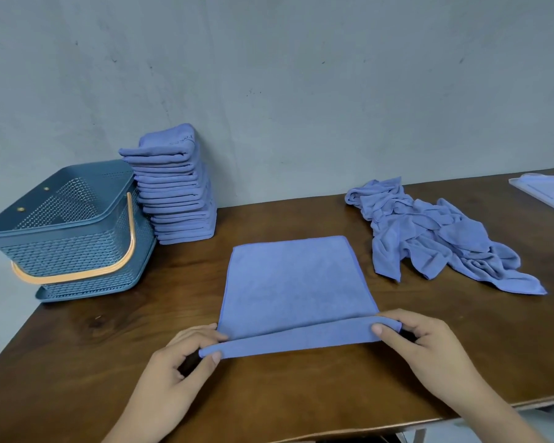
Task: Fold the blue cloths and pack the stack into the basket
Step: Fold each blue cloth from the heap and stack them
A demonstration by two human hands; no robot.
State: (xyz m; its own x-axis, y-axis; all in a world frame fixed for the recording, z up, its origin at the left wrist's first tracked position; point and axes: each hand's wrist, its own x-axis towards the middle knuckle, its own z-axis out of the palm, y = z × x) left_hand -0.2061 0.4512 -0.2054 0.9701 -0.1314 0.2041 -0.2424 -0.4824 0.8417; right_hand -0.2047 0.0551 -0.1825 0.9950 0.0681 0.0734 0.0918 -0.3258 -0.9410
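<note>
A blue cloth is lying flat on the desk, reaching away from both hands. The left hand is pinching its near left corner. The right hand is pinching its near right corner. The folded stack and basket are sitting far beyond the left hand.

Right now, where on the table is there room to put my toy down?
Bare wood lies between the basket and the flat cloth, and in front of the crumpled pile. The back left is crowded: basket beside stack.
</note>
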